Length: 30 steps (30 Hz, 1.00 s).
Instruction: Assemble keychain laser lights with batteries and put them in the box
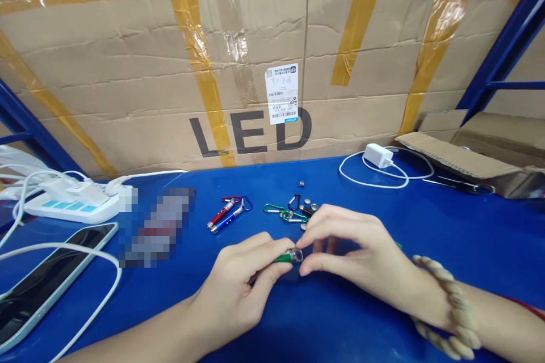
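My left hand is closed around a small green keychain flashlight held just above the blue table. My right hand, with a beaded bracelet on the wrist, pinches the flashlight's silver end between thumb and fingers. Just beyond my hands lie a red flashlight and a blue flashlight, side by side. To their right sit green and black carabiner clips and several small button cells.
A big cardboard box marked LED walls off the back. At the left are a white power strip, cables and a phone. A white charger with its cable and an open carton sit at the right.
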Tool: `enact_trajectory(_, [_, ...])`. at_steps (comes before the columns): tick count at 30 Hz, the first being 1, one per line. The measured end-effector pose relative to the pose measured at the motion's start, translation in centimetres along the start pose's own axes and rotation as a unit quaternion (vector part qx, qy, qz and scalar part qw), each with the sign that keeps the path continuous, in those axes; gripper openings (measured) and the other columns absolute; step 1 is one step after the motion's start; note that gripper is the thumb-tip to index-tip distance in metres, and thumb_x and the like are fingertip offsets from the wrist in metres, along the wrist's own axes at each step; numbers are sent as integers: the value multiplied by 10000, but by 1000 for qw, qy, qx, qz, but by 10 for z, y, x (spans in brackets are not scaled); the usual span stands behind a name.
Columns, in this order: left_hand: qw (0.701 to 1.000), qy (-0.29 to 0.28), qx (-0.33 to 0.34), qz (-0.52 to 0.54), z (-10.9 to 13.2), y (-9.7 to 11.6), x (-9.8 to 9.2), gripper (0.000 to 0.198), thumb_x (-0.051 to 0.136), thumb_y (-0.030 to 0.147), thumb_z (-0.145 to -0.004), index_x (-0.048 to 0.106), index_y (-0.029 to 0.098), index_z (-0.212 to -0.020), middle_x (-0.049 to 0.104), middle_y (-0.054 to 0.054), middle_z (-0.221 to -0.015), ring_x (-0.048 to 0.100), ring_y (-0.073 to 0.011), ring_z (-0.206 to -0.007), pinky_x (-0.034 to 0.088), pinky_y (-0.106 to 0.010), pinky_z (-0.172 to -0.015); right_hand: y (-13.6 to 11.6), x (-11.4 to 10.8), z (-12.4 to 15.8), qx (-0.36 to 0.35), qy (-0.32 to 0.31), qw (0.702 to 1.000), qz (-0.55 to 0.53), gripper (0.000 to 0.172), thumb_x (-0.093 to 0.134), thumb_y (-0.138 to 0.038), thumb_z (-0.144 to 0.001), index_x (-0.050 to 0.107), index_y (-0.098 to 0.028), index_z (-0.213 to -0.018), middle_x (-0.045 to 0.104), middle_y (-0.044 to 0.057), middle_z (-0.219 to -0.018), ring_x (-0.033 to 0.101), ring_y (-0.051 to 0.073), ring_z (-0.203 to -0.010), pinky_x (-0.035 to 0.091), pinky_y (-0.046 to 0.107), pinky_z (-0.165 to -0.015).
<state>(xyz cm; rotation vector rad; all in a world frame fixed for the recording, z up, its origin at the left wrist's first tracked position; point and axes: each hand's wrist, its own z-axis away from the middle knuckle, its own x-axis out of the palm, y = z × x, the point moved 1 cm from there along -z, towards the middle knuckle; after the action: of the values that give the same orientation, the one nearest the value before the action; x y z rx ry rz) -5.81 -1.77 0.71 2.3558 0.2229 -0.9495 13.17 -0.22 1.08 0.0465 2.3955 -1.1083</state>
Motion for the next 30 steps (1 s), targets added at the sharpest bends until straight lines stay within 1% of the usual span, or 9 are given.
enact_trajectory(1, [1000,-1,-3,3,0,0,0,192,455,83,-911,620,149,-836,555,-12,-665,494,-121,-591,409,-198,-542,0,-3,1,-61,-4,997,44,129,743,-262,-732,694,-189,-826,630,8,-800,594,89,-664,484,179,-598])
enact_trajectory(3, [1000,-7,-6,10,0,-1,0,199,458,81,-905,624,142,-814,548,-13,-655,483,-121,-582,400,-199,-537,0,-7,3,-133,-13,986,103,85,693,-236,-787,703,-192,-859,640,8,-804,606,86,-673,480,172,-615])
enact_trajectory(5, [1000,-13,-15,17,0,-2,0,199,458,86,-904,637,137,-836,556,-18,-658,481,-122,-575,397,-201,-531,-1,-10,4,-162,-28,976,142,67,647,-227,-830,701,-192,-846,643,3,-801,605,73,-651,460,160,-582])
enact_trajectory(8, [999,-22,-33,22,-1,-1,1,201,461,92,-901,656,142,-906,596,-26,-685,509,-127,-581,413,-202,-541,-3,-12,3,-189,-63,959,200,123,585,-212,-877,694,-208,-818,648,-7,-802,599,71,-654,431,171,-565])
enact_trajectory(10, [998,-34,-36,31,-2,-1,1,216,466,73,-890,662,158,-925,639,-30,-726,541,-130,-608,437,-202,-575,-4,-12,2,-192,-80,952,222,162,556,-208,-895,688,-212,-800,648,-6,-793,590,80,-662,415,186,-561])
enact_trajectory(14, [997,-54,-11,50,0,1,2,227,483,50,-875,660,177,-939,697,-29,-836,583,-130,-671,475,-194,-648,-1,-10,3,-161,-104,964,186,170,576,-255,-884,690,-204,-770,639,-3,-735,577,96,-669,409,200,-566])
enact_trajectory(18, [997,-72,6,32,3,0,3,206,483,78,-888,659,161,-958,694,-39,-805,580,-136,-646,478,-194,-618,4,-8,5,-134,-119,975,129,161,622,-316,-847,709,-219,-752,639,-7,-704,569,100,-660,413,202,-574])
enact_trajectory(23, [998,-45,22,47,3,0,3,221,502,39,-869,659,148,-981,708,-49,-855,589,-132,-677,479,-183,-651,4,-5,5,-94,-80,988,88,197,655,-324,-818,709,-193,-683,623,6,-646,553,103,-607,417,206,-550])
enact_trajectory(30, [999,-11,33,23,4,-1,3,253,502,29,-858,646,150,-1028,705,-58,-818,584,-139,-634,475,-202,-591,-1,7,4,34,-53,998,-10,286,704,-392,-754,664,-164,-586,590,-8,-581,538,96,-566,419,209,-535])
